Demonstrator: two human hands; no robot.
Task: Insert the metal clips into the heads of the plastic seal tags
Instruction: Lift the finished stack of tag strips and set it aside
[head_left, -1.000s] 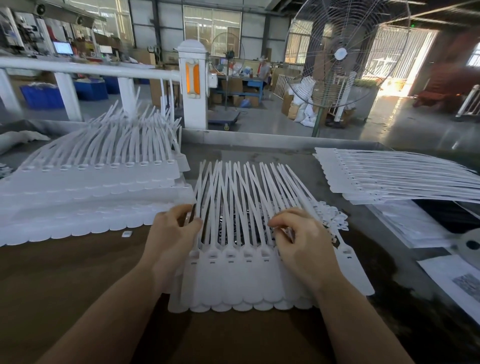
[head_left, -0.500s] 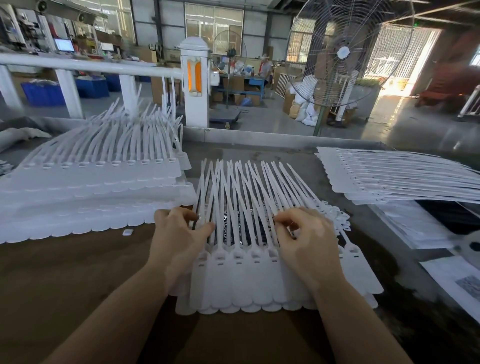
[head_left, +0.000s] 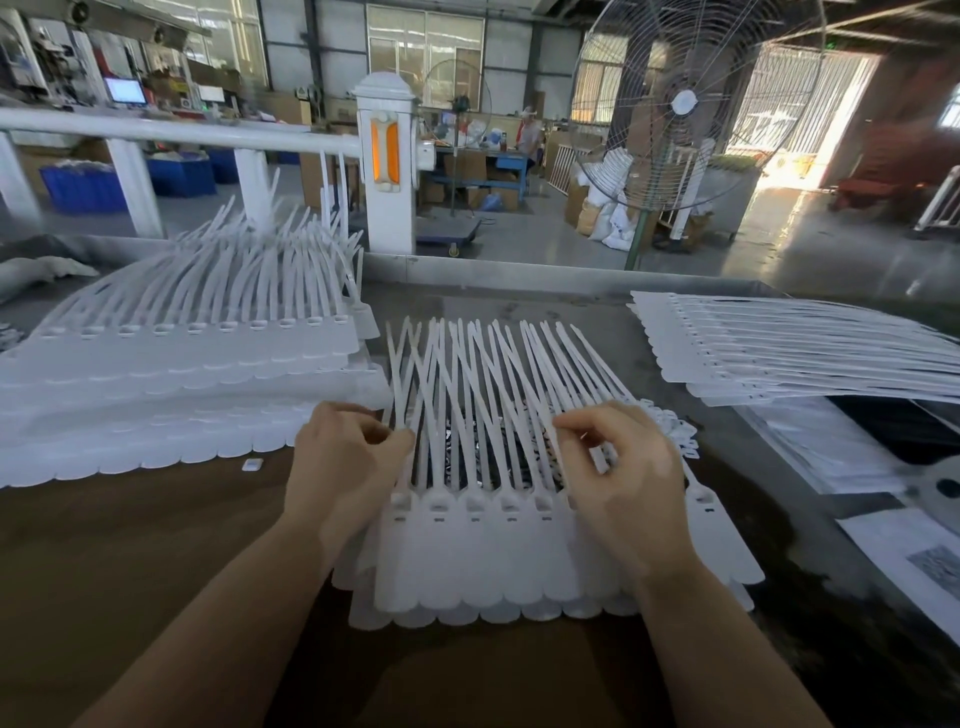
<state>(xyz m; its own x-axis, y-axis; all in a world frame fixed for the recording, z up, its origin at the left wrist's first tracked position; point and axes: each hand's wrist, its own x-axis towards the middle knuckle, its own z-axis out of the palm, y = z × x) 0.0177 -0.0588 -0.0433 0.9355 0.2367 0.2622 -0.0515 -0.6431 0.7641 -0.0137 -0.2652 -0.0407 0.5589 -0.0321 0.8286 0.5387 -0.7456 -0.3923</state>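
A joined sheet of white plastic seal tags (head_left: 483, 561) lies in front of me on the table, flags toward me and thin tails fanned away. A row of tag heads (head_left: 475, 503) with small slots runs between my hands. Dark metal clips (head_left: 467, 457) glint in a heap beneath the tails. My left hand (head_left: 343, 467) sits at the sheet's left edge, fingers curled, pinching at the leftmost tails. My right hand (head_left: 618, 478) hovers over the right side, thumb and fingers pinched among the tails; whether it holds a clip is hidden.
A tall stack of tag sheets (head_left: 171, 374) fills the left of the table, with a small white piece (head_left: 252, 464) lying loose before it. Another flat stack (head_left: 789, 353) lies at the right, above papers (head_left: 909, 551). A large standing fan (head_left: 685, 104) and white railing (head_left: 156, 132) stand beyond the table.
Both hands have shifted slightly away from me along the tails, and the sheet has slid a little toward the right; the fingers of both hands stay curled among the strips.
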